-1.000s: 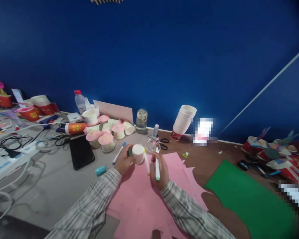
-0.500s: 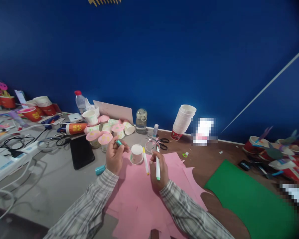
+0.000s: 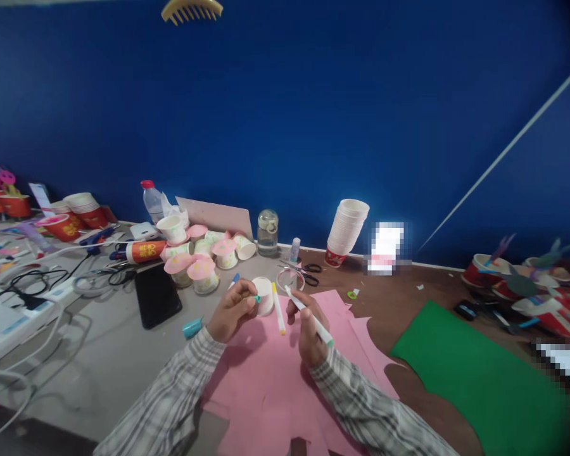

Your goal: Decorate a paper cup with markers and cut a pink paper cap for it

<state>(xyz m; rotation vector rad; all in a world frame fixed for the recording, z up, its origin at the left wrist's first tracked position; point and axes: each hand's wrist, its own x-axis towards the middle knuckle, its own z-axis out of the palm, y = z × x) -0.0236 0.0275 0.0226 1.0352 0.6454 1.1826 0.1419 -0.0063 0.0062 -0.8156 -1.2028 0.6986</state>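
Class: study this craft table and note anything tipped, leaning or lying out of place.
The stack of white cups by the wall leans to one side. An orange cup lies on its side near the cables, and a teal cap lies loose near the left hand.

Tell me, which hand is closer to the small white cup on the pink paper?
The left hand: its fingers, pinching a teal cap, are right beside the white cup. The right hand, holding a marker, sits past the yellow-tipped pen.

pink paper [image 3: 285,373]; green sheet [image 3: 475,373]; blue wall [image 3: 285,126]
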